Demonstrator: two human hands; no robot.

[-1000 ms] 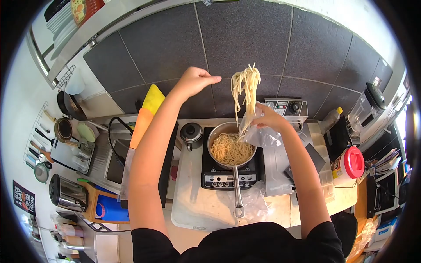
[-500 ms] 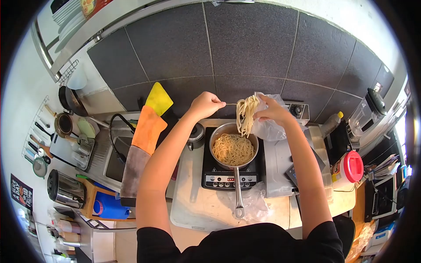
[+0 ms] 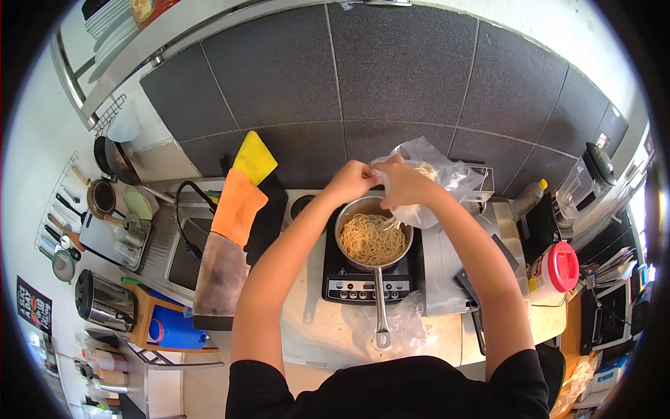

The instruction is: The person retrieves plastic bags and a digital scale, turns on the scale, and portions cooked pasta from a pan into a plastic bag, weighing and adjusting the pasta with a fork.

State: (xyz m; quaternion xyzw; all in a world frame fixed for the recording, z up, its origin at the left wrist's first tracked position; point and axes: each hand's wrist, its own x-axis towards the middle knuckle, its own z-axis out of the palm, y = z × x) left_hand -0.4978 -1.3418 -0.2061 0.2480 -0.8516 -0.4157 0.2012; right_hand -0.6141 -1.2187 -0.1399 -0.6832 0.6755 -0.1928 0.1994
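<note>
A long-handled saucepan (image 3: 373,265) holds a heap of noodles (image 3: 373,237) on a portable electric cooker (image 3: 370,288). Above its far rim, my right hand (image 3: 408,185) grips a clear plastic bag (image 3: 453,174); pale noodles show through the plastic and some hang beside the hand toward the pan. My left hand (image 3: 354,180) meets it from the left, fingers pinched together at the bag's edge. Its fingertips are partly hidden, so any strand between them cannot be made out.
Right of the cooker are a metal appliance (image 3: 447,279) and a red-lidded tub (image 3: 560,265). Crumpled plastic (image 3: 408,325) lies beside the pan handle (image 3: 381,311). To the left are hanging cloths (image 3: 237,209) and a sink (image 3: 188,251).
My left hand has moved right and down to meet the bag. The noodle bundle that hung over the pan is now mostly behind my right hand and plastic, and the bag has spread out.
</note>
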